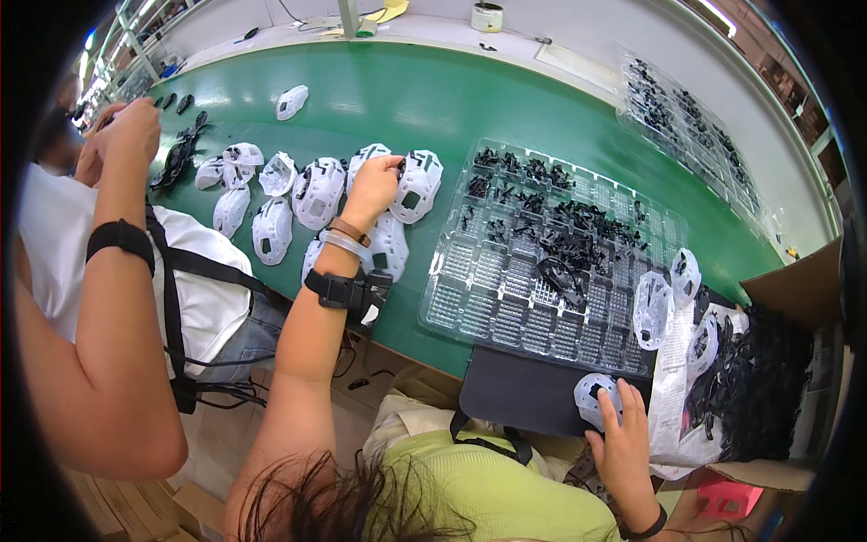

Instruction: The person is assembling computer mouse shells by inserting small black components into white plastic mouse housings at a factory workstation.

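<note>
My left hand (373, 188) reaches forward over the green bench, its thumb and fingers closed on the edge of a white plastic shell (428, 170). This shell is rounded, with cut-out openings, and is at the right end of a group of similar white shells (318, 192). At the lower right, my right hand (625, 443) has its fingers on another white shell (589, 395), with the thumb at the near edge. That shell lies on a black pad (515, 393) at the front of the bench. The undersides of both shells are hidden.
A clear compartment tray (452, 298) with small black parts lies in front of me. Another such tray (691, 126) is behind it. White shells (653, 310) and black parts (754, 379) fill the right side by a cardboard box (795, 285). A co-worker's arm (122, 262) is at left.
</note>
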Motion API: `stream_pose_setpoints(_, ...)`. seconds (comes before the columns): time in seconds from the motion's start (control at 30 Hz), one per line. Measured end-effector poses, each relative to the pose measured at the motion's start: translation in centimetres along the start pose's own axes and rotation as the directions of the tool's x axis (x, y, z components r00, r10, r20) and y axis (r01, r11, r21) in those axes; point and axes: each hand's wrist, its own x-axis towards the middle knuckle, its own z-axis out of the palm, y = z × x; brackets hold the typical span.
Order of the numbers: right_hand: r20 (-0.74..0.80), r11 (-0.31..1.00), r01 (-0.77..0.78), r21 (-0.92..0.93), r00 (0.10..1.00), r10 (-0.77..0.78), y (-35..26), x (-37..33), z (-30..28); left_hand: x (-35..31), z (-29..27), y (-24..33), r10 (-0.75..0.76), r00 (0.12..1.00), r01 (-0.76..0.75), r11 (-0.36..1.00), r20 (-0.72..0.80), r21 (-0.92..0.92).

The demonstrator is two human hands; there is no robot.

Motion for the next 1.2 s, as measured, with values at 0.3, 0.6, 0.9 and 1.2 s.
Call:
stream_pose_setpoints(0.3, -0.058, 0.999, -0.043, 0.022, 0.997, 0.044, 0.5, 0.5, 0.6, -11.3, -2.4, 9.7, 0.383, 0.912, -0.249, 0.801, -0.145, 0.545)
stream_pose_setpoints(0.6, -0.095, 0.993, 0.002, 0.122, 0.995, 0.009, 1.0, 0.5, 0.9, -18.2, -5.1, 3.2, 0.084, 0.960, 0.125, 0.729, -0.269, 0.673)
stream_pose_setpoints(0.9, -0.103, 0.980, -0.012, 0.198, 0.994, 0.033, 0.7, -0.9, 1.4, -16.7, -3.2, 8.4, 0.282, 0.937, -0.072, 0.733, -0.207, 0.676)
stream_pose_setpoints(1.2, -0.312, 0.955, 0.291, 0.057, 0.914, -0.260, 0.0, 1.0, -3.1, -15.4, 8.6, 16.2, 0.307, 0.613, 0.132, 0.869, 0.728, -0.477)
